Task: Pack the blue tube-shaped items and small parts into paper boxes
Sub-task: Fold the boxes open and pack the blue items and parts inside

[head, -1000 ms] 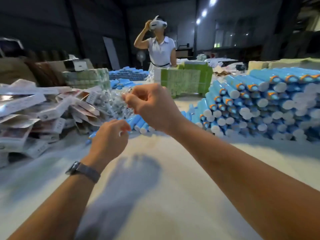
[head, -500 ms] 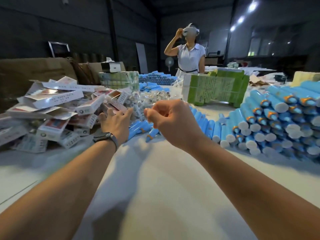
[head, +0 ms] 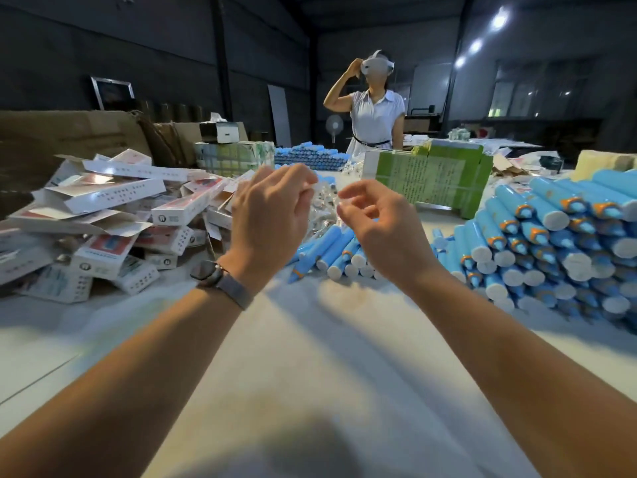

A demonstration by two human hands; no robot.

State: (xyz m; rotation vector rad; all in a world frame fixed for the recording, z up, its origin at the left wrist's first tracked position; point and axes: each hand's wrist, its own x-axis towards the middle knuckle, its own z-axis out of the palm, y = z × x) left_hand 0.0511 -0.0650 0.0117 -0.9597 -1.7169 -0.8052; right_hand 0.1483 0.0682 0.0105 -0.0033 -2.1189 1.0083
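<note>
My left hand (head: 272, 215), with a watch on its wrist, and my right hand (head: 379, 222) hover side by side above the white table (head: 310, 357). Both have loosely curled fingers and I see nothing in either. Just beyond them lies a small heap of blue tubes (head: 331, 250) with white caps, and behind that a pile of clear bags of small parts (head: 324, 205), partly hidden by my hands. A large stack of blue tubes (head: 551, 243) rises at the right. Loose white and red paper boxes (head: 113, 215) are heaped at the left.
A green strapped bundle (head: 431, 181) stands behind the tubes. A person (head: 375, 115) wearing a headset stands at the table's far side. Brown cardboard cartons (head: 69, 132) line the back left, and more blue tubes (head: 310, 157) lie at the far end.
My view has shifted and both hands have risen a little. The right hand's fist has loosened and the left hand has come up beside it.
</note>
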